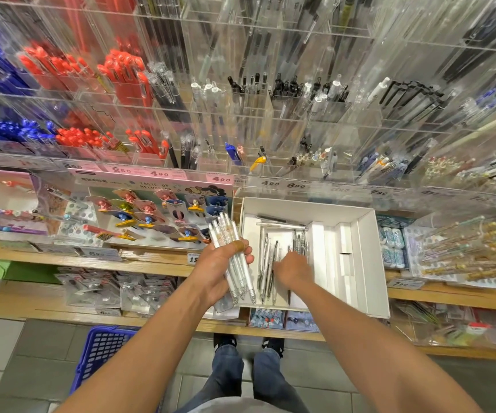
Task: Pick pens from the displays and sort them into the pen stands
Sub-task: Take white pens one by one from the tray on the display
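My left hand (221, 262) grips a bundle of several white clear-barrelled pens (235, 254), held upright just left of a white cardboard box (366, 257) on the shelf. My right hand (293, 269) reaches down into that box, fingers curled over the loose clear pens (266, 263) lying in it; the hand is blurred, so whether it holds one I cannot tell. Above, clear acrylic pen stands (240, 138) hold red, blue, black and clear pens in rows.
Price labels run along the stand's front rail (163, 174). A pink card display of clip toys (157, 216) sits left of the box, packaged pens (464, 251) to its right. A blue basket (103, 350) stands on the floor by my feet.
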Demonstrator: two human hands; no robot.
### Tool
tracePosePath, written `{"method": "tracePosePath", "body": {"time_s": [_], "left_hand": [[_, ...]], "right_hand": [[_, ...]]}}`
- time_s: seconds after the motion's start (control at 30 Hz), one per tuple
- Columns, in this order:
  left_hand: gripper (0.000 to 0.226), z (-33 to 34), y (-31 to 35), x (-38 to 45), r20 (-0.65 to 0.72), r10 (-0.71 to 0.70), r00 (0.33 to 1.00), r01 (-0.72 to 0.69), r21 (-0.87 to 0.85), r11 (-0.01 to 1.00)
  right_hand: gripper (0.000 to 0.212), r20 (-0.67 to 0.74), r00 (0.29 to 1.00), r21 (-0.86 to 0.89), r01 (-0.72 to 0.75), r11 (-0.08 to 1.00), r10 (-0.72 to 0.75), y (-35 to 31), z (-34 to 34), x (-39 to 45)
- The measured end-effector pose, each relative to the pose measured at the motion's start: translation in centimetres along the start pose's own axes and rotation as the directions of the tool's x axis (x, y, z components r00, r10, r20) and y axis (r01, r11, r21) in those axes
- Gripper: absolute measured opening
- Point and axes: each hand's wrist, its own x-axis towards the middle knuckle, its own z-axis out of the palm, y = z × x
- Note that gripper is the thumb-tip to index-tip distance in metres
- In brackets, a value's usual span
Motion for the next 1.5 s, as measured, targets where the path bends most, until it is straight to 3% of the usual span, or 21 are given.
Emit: {"method": "tracePosePath", "body": {"time_s": [0.17,0.23,0.37,0.5,0.6,0.7,0.8,0.87,0.93,1.03,1.1,1.2,1.3,1.43,1.5], "left_hand": [[0.007,0.2,0.0,-0.1,-0.011,-0.021,1.0,0.021,0.013,1.0],[0.008,0.3,0.2,0.0,-0.008,-0.022,1.0,0.022,0.009,1.0],[0.013,1.2,0.1,0.2,-0.022,-0.021,1.0,0.021,0.015,1.0],[0.057,2.3,-0.1,0.1,0.055,-0.051,0.997,0.047,0.069,0.997],[0.083,2.9,-0.3,0.2,0.081,-0.036,0.996,0.028,0.098,0.995],[0.064,2.7,0.0,0.3,0.077,-0.035,0.996,0.031,0.06,0.998],[0.048,2.1,0.5,0.3,0.09,-0.063,0.994,0.064,-0.01,0.998],[0.032,1.7,0.7,0.4,0.052,-0.046,0.998,0.047,-0.006,0.999],[0.028,1.2,0.8,0.4,0.03,-0.047,0.998,0.047,-0.015,0.999],[0.021,0.7,0.9,0.3,0.02,-0.061,0.998,0.062,-0.021,0.998],[0.019,0.4,1.1,0.2,0.024,-0.065,0.998,0.066,-0.014,0.998],[0.022,0.2,1.2,0.0,0.032,-0.062,0.998,0.062,0.0,0.998],[0.015,0.2,1.2,0.0,0.023,-0.053,0.998,0.053,0.001,0.999],[0.018,0.0,1.2,-0.1,0.033,-0.049,0.998,0.049,0.013,0.999],[0.019,-0.2,1.2,-0.2,0.031,-0.045,0.999,0.044,0.014,0.999]], "right_hand": [[0.04,-0.039,0.988,0.159,0.153,0.975,-0.149,-0.4,-2.1,-1.2],[0.03,-0.092,0.968,0.315,0.252,0.915,-0.235,-0.5,-3.5,-2.5],[0.017,-0.06,0.951,0.635,0.271,0.723,-0.304,-1.3,-5.7,-5.6],[0.017,-0.077,0.911,0.677,0.346,0.649,-0.406,-2.5,-6.1,-7.8],[0.012,-0.122,0.908,0.663,0.375,0.648,-0.401,-3.4,-5.9,-8.4],[0.005,-0.075,0.895,0.717,0.355,0.6,-0.439,-3.4,-6.0,-8.0],[0.012,-0.035,0.883,0.817,0.296,0.496,-0.469,-2.8,-6.3,-7.2],[0.013,-0.065,0.926,0.814,0.265,0.517,-0.372,-2.3,-6.2,-6.0],[0.011,-0.075,0.971,0.75,0.205,0.629,-0.227,-1.5,-5.7,-4.3],[0.017,-0.043,0.996,0.499,0.088,0.862,-0.077,-0.7,-3.9,-1.9],[0.019,-0.033,0.995,0.363,0.095,0.927,-0.089,-0.8,-2.2,-1.0],[0.039,-0.048,0.997,0.255,0.067,0.965,-0.056,-1.3,-0.1,0.3],[0.039,-0.109,0.993,0.202,-0.013,0.979,0.036,-1.5,0.9,1.1],[0.042,-0.081,0.997,0.124,-0.008,0.992,0.018,-1.4,0.8,1.3],[0.041,-0.063,0.997,0.172,-0.023,0.985,0.035,-1.0,0.3,1.4]]}}
